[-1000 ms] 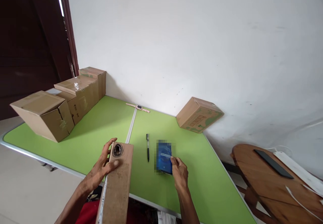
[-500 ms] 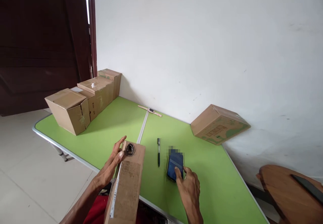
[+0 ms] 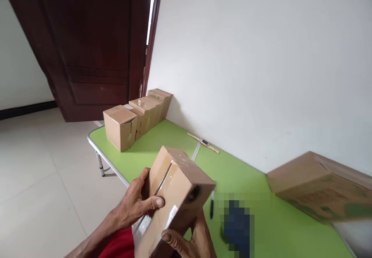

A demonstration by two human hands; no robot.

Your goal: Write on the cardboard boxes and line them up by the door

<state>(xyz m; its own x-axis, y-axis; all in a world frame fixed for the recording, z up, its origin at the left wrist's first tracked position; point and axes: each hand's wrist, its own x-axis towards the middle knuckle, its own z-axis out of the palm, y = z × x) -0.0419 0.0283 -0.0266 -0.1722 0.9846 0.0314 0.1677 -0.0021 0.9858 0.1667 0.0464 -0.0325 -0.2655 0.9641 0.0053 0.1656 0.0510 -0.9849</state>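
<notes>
Holding a box [image 3: 174, 184] in both hands.
Left hand [image 3: 136, 207] wraps its side, thumb on top; right hand [image 3: 190, 242] clasps underneath; pen [image 3: 212, 208] just right of your grip.

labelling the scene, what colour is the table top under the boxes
The table top is plain lime green, seen in the head view.

Both hands, left [image 3: 138, 205] and right [image 3: 188, 242], grip cardboard box [image 3: 176, 188] above green table [image 3: 162, 141]; pen [image 3: 212, 208] beside.
</notes>
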